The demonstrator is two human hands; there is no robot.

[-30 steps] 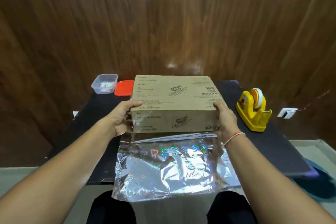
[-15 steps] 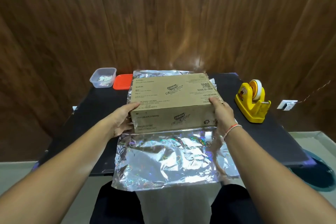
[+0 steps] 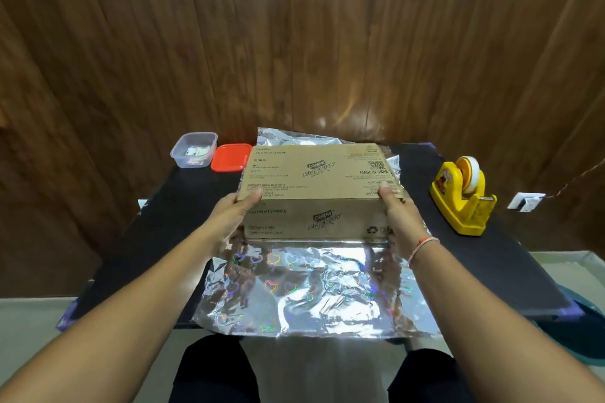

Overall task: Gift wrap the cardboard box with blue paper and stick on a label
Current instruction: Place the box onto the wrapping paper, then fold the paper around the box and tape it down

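Since a second ago the cardboard box (image 3: 316,188) has come down toward the silver holographic wrapping sheet (image 3: 304,291), and more of that sheet now shows behind its far edge than half a second ago. It sits over the middle of the sheet on the black table (image 3: 510,258); whether its underside fully rests on the foil cannot be told. Both hands clamp it from opposite ends: the left hand (image 3: 234,216) grips the near left corner with the thumb on the top face, and the right hand (image 3: 397,216) grips the near right corner the same way, a thread bracelet at its wrist. A clear plastic container (image 3: 193,150) and a red lid (image 3: 230,157) lie at the far left of the table, just beside each other. A yellow tape dispenser (image 3: 461,196) stands well apart on the right. Wooden panelling (image 3: 294,42) backs the scene.
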